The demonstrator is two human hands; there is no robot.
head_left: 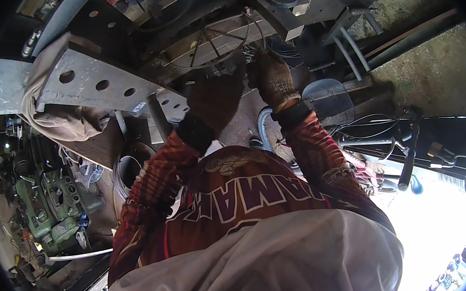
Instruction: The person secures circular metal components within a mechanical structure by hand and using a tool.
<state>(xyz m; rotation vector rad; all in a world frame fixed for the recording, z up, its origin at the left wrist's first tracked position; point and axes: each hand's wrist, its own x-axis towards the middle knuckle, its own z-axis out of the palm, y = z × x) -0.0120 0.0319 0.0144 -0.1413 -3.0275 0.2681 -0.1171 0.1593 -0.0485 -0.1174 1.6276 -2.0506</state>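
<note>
Both of my hands wear work gloves and are close together at a steel workpiece near the top middle. My right hand [274, 81], in a brown knitted glove, is closed at the fingers. A thin curved rod [263, 34] comes down to its fingertips; whether they grip it I cannot make out. My left hand [215, 100] is in deep shadow just left of it, and its fingers do not show clearly. Beyond the hands lies a flat steel bar [226, 34], with a thin spoked metal ring [211, 46] in front of it.
A grey steel beam with round holes [102, 84] stands to the left, a cloth [63, 122] draped under it. A green machine [50, 201] is at lower left. On the right are a round-ended dark seat or plate [328, 98] and a bicycle handlebar [410, 144].
</note>
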